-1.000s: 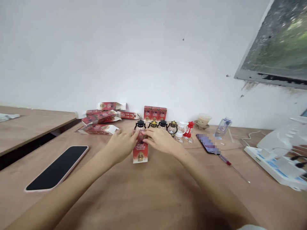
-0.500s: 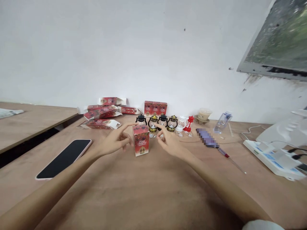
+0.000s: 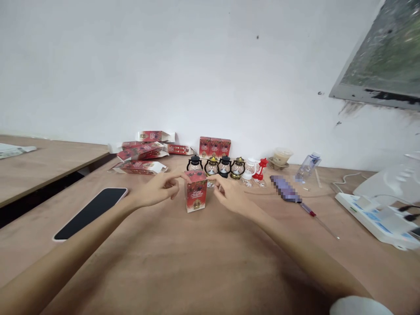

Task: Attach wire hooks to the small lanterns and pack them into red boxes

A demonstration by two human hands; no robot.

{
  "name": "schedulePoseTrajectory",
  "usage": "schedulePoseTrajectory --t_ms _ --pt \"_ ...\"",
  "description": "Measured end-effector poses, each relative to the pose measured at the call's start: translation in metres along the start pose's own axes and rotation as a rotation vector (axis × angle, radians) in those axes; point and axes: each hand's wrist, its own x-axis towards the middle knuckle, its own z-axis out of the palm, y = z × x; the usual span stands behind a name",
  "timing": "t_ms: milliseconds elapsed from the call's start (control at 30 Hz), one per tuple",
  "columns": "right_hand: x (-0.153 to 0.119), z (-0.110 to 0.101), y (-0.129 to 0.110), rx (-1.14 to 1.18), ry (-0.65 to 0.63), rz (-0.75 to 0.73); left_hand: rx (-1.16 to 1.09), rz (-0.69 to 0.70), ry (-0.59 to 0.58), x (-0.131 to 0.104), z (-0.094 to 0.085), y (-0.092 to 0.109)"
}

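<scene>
A small red gift box (image 3: pixel 196 192) with printed white lettering and a lantern picture stands upright on the table, its top closed. My left hand (image 3: pixel 160 189) is at its left side, the index fingertip at the top left edge and the other fingers loosely bent. From the other side, my right hand (image 3: pixel 231 192) reaches its index finger to the top right edge, its other fingers curled. Neither hand is wrapped around the box. Just behind it stands a row of small lanterns, among them a black lantern (image 3: pixel 194 163), a white lantern (image 3: pixel 250 169) and a red lantern (image 3: pixel 261 169).
Unfilled-looking red cartons (image 3: pixel 141 152) lie piled at the back left. Three closed boxes (image 3: pixel 215 148) stand against the wall. A phone (image 3: pixel 90 214) lies left; a screwdriver (image 3: pixel 310 211), plastic bottle (image 3: pixel 308 166), lidded cup (image 3: pixel 282 156) and power strip (image 3: pixel 374 221) are on the right.
Both index fingers have come in to the box's top edges, the left one from slightly outside. The whole view has shifted a little. The box still stands in its place.
</scene>
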Motion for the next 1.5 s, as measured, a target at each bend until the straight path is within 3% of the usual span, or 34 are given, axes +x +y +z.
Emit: schedulePoseTrajectory --t_ms 133,400,667,833,967,1033,1233,1367,1500 --pt "-0.005 -0.001 0.000 -0.077 -0.044 0.003 0.169 0.032 -0.004 -0.004 0.000 0.001" --pt "-0.004 -0.006 -0.004 -0.390 -0.168 -0.022 0.186 0.016 0.027 -0.007 -0.002 0.002" --pt "-0.007 0.004 0.004 -0.492 -0.093 -0.106 0.663 0.081 0.144 -0.009 0.007 0.014" --pt "-0.009 0.023 0.006 -0.249 -0.047 -0.025 0.542 0.140 0.225 -0.010 0.020 0.007" --pt "-0.008 0.039 0.014 0.110 -0.041 -0.043 0.474 0.385 0.372 -0.008 0.039 -0.004" --pt "-0.006 0.047 0.019 0.298 -0.066 -0.036 0.525 0.504 0.380 -0.007 0.052 -0.010" --pt "0.001 0.069 0.019 0.841 -0.071 0.008 0.585 0.669 0.317 -0.014 0.089 -0.031" --pt "-0.001 0.071 0.013 0.904 -0.070 0.084 0.572 0.688 0.198 -0.017 0.098 -0.038" --pt "-0.001 0.066 0.020 0.967 0.030 0.142 0.534 0.634 0.086 -0.016 0.099 -0.038"
